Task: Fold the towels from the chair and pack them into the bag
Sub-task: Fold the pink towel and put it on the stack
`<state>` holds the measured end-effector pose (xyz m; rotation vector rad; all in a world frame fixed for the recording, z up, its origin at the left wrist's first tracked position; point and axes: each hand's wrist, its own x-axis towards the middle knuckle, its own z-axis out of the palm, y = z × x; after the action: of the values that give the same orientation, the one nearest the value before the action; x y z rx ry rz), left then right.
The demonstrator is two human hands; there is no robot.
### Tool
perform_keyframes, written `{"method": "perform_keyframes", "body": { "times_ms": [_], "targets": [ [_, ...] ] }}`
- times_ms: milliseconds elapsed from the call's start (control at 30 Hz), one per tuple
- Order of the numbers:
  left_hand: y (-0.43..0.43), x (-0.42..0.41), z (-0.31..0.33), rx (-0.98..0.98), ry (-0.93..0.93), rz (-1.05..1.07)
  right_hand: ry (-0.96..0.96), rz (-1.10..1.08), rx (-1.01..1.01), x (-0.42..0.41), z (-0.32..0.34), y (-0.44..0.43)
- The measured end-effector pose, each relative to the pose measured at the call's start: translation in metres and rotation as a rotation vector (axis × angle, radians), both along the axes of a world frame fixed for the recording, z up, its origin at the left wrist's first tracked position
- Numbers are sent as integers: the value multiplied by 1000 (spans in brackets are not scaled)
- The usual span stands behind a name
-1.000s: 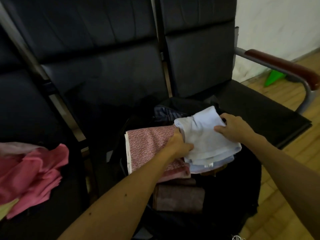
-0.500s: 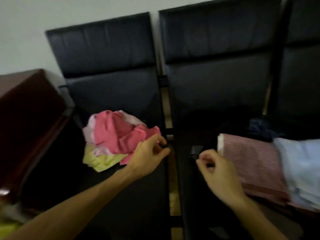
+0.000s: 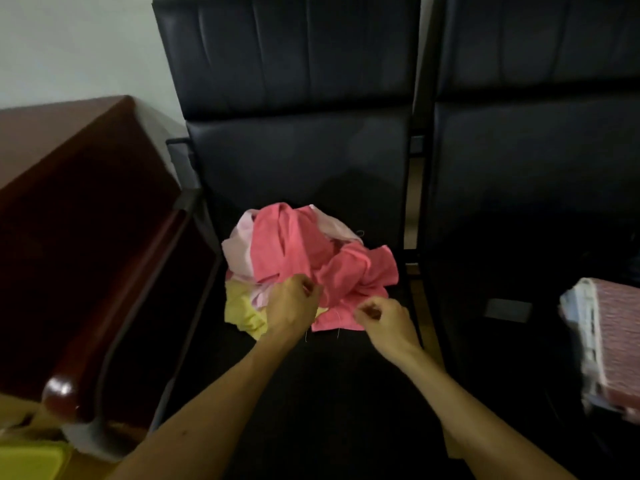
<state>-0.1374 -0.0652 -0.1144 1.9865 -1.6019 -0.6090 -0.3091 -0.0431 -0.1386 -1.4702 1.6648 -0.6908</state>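
Crumpled coral towel [image 3: 294, 244] tops the pile on the black chair [image 3: 311, 393] seat, yellow towel [image 3: 242, 313] beneath at left. My left hand [image 3: 292, 306] pinches the coral towel's near edge. My right hand [image 3: 384, 320] is curled at its lower corner; cannot tell if it holds cloth. Folded stack [image 3: 609, 341] far right

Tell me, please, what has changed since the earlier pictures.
Both hands let go of the folded towels and moved left to the pile on the chair; the left hand and right hand are now at the pink towel, grip unclear. The folded towels stayed put.
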Motion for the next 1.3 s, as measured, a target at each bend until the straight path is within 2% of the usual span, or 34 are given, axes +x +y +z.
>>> {"method": "perform_keyframes", "body": {
  "times_ms": [200,267,333,500,633,800,900,1067,1300],
  "targets": [
    [-62,-31,-16,-133,-155,-250,118,-250,99,14,-14,-82],
    [-81,-36,-21,-157,-202,-259,139,-264,102,16,-23,-102],
    [-92,-35,-32,-79,-245,-212,145,-262,137,18,-35,-114],
    [-92,-26,-55,4,-174,-186,235,-261,85,20,-52,-120],
    [-81,-20,-50,-125,-45,-201,126,-212,1,14,-46,-107],
    [-55,-21,16,-186,158,-291,-110,-128,59,-6,21,-78],
    [-33,-21,80,-253,169,-357,-205,-114,38,-13,81,-56],
    [17,-21,196,-383,202,-344,-315,-50,-124,-17,192,-8],
    [99,-14,338,-517,503,-348,-460,47,-375,-15,341,76]
  ]
}}
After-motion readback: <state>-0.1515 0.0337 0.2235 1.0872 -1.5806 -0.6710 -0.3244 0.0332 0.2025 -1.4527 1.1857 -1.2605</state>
